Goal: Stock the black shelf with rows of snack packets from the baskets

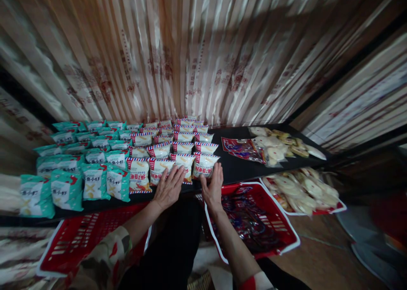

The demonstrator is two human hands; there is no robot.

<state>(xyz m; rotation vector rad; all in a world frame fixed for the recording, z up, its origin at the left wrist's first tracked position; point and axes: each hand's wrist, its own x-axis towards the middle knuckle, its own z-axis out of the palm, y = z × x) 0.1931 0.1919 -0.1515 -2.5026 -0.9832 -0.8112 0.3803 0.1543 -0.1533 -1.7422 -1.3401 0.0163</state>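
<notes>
White snack bags with red print and striped top edges stand in rows on a black shelf (pixel 235 171). My left hand (pixel 171 186) lies with its fingers stretched out against the front bags, touching a snack bag (pixel 160 169) and its neighbour (pixel 187 163). Against the lower right side of the rightmost front snack bag (pixel 203 163) rests my right hand (pixel 213 188), its thumb held apart from the fingers. Neither hand is wrapped round a bag. Left of the white bags, teal snack bags (pixel 95 182) fill several rows.
Dark red and blue packets (pixel 240 146) and clear packs of pale food (pixel 273 148) lie on the shelf's right. Below are a red basket (pixel 288 224) of dark packets, a basket (pixel 340 206) of pale packs, and another red basket (pixel 57 247). Printed curtains (pixel 190 48) hang behind.
</notes>
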